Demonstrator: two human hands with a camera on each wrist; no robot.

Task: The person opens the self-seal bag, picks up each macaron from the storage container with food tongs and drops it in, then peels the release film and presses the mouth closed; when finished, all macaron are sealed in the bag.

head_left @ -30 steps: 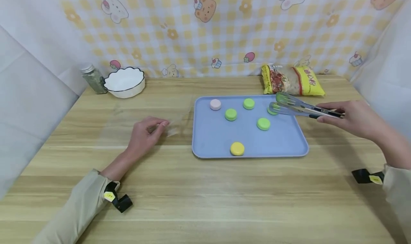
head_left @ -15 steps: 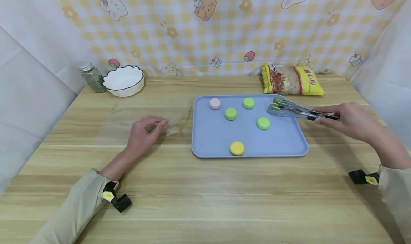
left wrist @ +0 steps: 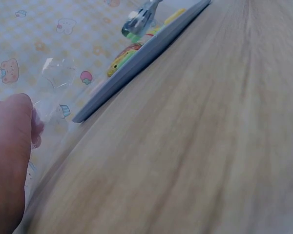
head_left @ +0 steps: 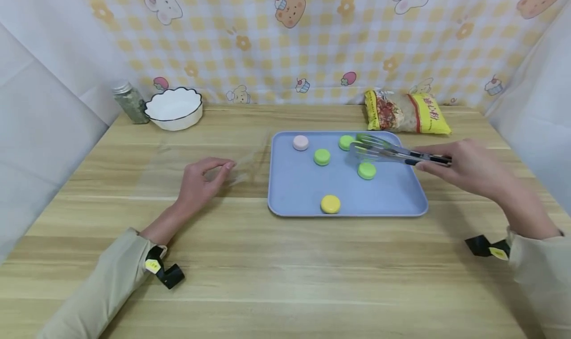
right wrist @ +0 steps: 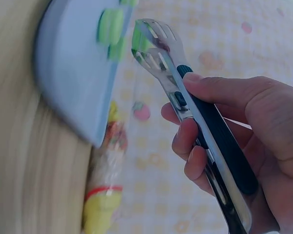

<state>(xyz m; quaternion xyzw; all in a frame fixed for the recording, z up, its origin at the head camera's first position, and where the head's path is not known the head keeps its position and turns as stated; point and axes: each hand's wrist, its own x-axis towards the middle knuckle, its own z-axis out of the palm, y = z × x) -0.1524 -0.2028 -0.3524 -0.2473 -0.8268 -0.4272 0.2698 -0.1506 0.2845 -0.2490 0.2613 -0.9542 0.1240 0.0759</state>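
My right hand [head_left: 475, 168] grips a pair of metal tongs [right wrist: 212, 131] with dark handles. A green macaron [right wrist: 139, 40] sits between the tong tips, above the back of the blue tray [head_left: 308, 190]. On the tray lie several other macarons: green ones [head_left: 322, 157], a pink one [head_left: 301, 142] and a yellow one [head_left: 330, 204] near the front rim. Left of the tray, my left hand [head_left: 198, 183] pinches the edge of a clear plastic bag [left wrist: 56, 73] between thumb and forefinger. Most of that bag lies flat and is hard to make out.
A white scalloped bowl [head_left: 174, 111] and a glass jar of dried herbs [head_left: 130, 102] stand at the back left. Behind the tray lies a yellow food packet [head_left: 403, 112]. A patterned curtain [head_left: 250, 27] closes off the back of the wooden table [head_left: 285, 274].
My right hand has moved left, carrying the tongs and green macaron from the tray's right side further over it. My left hand stays almost still on the bag's edge.
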